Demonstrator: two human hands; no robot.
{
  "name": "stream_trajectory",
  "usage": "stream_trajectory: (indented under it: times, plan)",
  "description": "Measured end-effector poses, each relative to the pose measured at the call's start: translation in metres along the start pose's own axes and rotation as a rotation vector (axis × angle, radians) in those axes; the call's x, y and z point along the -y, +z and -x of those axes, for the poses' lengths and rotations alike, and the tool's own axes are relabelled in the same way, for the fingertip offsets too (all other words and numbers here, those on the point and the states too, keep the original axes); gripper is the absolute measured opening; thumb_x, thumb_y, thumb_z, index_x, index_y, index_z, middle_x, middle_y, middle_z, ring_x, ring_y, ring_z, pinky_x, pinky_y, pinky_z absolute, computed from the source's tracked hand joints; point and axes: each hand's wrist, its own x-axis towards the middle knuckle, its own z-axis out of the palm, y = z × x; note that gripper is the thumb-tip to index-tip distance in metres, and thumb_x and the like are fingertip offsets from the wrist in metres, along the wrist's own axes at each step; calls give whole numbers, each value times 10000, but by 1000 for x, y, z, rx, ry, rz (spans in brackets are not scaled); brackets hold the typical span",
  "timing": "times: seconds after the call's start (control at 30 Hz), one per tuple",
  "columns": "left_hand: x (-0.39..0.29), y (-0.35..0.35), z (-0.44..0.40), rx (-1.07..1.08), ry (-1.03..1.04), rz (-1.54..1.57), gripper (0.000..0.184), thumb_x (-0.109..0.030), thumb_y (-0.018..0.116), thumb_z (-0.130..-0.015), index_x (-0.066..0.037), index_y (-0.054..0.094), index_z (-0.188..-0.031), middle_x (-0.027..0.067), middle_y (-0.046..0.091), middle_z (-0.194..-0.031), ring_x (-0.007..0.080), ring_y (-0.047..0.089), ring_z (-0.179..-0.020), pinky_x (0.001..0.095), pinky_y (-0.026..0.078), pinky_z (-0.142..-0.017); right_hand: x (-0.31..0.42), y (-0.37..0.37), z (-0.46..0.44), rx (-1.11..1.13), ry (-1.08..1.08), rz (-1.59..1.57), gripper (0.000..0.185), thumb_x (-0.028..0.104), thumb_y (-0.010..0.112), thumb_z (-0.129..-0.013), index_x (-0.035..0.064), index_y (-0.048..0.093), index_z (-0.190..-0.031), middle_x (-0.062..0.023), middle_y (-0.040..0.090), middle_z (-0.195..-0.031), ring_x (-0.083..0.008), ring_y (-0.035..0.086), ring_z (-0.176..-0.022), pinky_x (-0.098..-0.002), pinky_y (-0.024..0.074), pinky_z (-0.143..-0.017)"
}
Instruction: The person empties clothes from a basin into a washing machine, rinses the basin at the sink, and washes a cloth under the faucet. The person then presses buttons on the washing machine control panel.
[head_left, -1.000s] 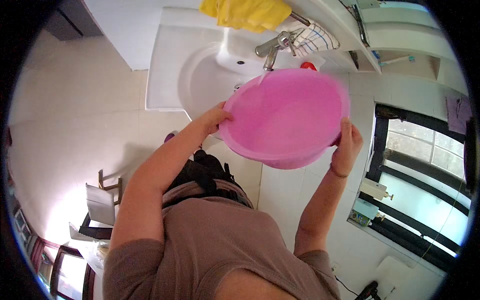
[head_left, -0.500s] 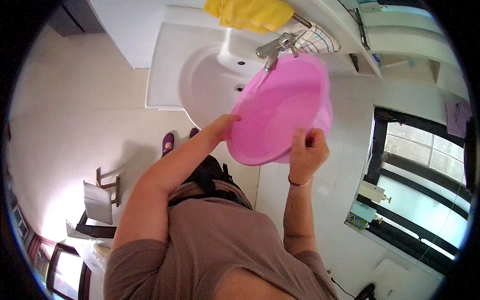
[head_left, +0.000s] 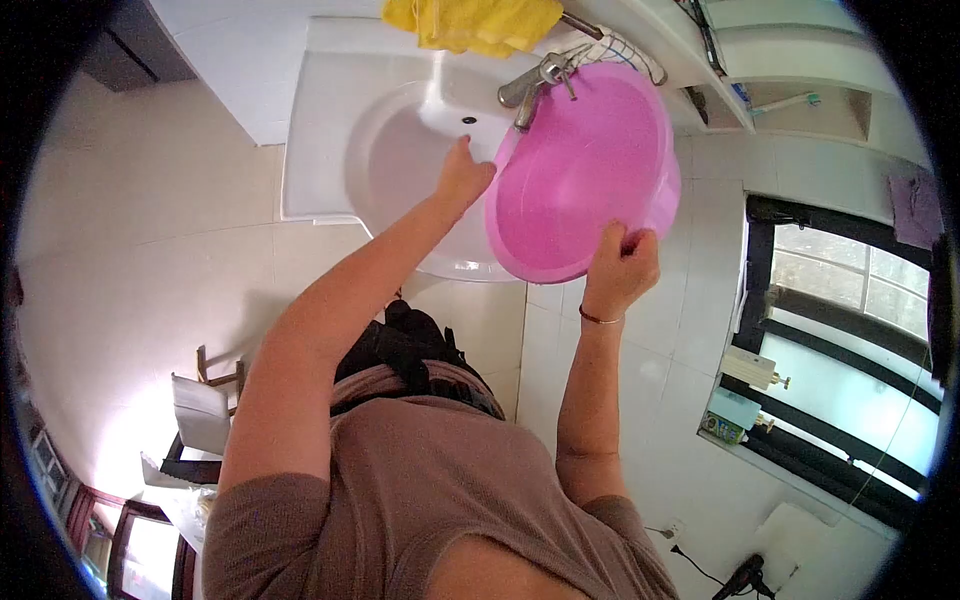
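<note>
A pink basin (head_left: 590, 165) leans tilted at the right side of the white sink (head_left: 390, 150), its inner side facing me. The faucet (head_left: 535, 90) reaches over the basin's upper left rim. My right hand (head_left: 621, 270) is closed on the basin's lower rim. Over the sink bowl, just left of the basin's rim, is my left hand (head_left: 464, 178), its index finger stretched out towards the overflow hole (head_left: 469, 120). Nothing shows in it, and it looks apart from the rim.
A yellow towel (head_left: 475, 24) hangs above the sink, with a striped cloth (head_left: 622, 50) behind the faucet. Shelves with a toothbrush (head_left: 787, 103) are at the upper right. A window (head_left: 850, 270) is on the right, a chair (head_left: 202, 410) at lower left.
The basin has tilted and moved up against the faucet side. My left hand has let go of its rim and moved up over the sink. My right hand has shifted left with the basin.
</note>
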Motion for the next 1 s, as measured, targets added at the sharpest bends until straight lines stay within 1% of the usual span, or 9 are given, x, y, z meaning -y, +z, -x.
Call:
stream_trajectory:
  times: [0.17, 0.27, 0.4, 0.47, 0.67, 0.8, 0.87, 0.93, 1.0]
  plan:
    - [-34, -10, -14, -152, 333, -64, 543, -113, 483, -665, 28, 374, -1178, 248, 437, -1134, 340, 403, -1094, 350, 319, -937, -25, -3, 19, -7, 86, -59, 206, 68, 550, -700, 24, 396, -571, -78, 433, -477, -158, 387, -418, -286, 332, -399]
    - [-48, -7, -25, -94, 510, -67, 515, -101, 473, -670, 4, 396, -1168, 240, 429, -1146, 343, 410, -1085, 355, 325, -933, -33, -6, 24, -35, 102, -60, 218, 57, 545, -703, 24, 378, -567, -66, 416, -474, -132, 359, -425, -280, 316, -394]
    - [-65, 9, -40, -94, 586, -152, 491, -146, 501, -697, -38, 408, -1166, 197, 455, -1147, 309, 443, -1061, 350, 362, -888, -29, -4, 28, -13, 158, -151, 233, 50, 535, -707, 23, 353, -563, -40, 377, -470, -98, 307, -450, -263, 278, -391]
    - [-76, 13, -46, -38, 566, -170, 461, -143, 494, -713, -17, 420, -1149, 191, 510, -1061, 278, 542, -914, 334, 415, -807, -28, 4, 34, -4, 227, -218, 258, 61, 521, -717, 29, 327, -550, -11, 345, -484, -84, 285, -480, -254, 258, -407]
    - [-75, 23, -54, -26, 658, -147, 426, -118, 489, -730, -22, 428, -1141, 176, 534, -979, 203, 589, -656, 323, 460, -670, -27, 19, 46, 29, 391, -383, 274, 76, 500, -740, 44, 320, -536, 35, 323, -514, -58, 263, -514, -230, 234, -426]
    - [-81, 21, -51, -6, 675, -186, 434, -113, 489, -727, -34, 425, -1149, 175, 532, -995, 230, 590, -687, 329, 456, -692, -41, 17, 52, 62, 484, -447, 266, 82, 513, -744, 45, 344, -542, 36, 348, -525, -53, 289, -527, -213, 253, -447]
    - [-82, 22, -58, 13, 669, -269, 442, -85, 478, -715, -41, 423, -1152, 171, 529, -1019, 267, 573, -809, 344, 438, -749, -50, 16, 53, 64, 520, -506, 250, 85, 518, -747, 44, 369, -551, 34, 372, -532, -54, 308, -525, -207, 263, -453]
    - [-84, 22, -58, 25, 731, -290, 442, -71, 470, -709, -44, 424, -1148, 170, 519, -1041, 284, 541, -885, 349, 418, -791, -58, 14, 53, 85, 779, -821, 139, 81, 518, -751, 23, 462, -637, 7, 460, -600, -73, 397, -549, -214, 330, -483]
    - [-86, 26, -60, 37, 793, -309, 442, -58, 461, -703, -46, 425, -1144, 170, 509, -1063, 300, 510, -961, 355, 399, -833, -64, 13, 52, 74, 874, -932, 99, 79, 522, -752, -1, 488, -705, -12, 479, -634, -85, 424, -567, -220, 350, -502]
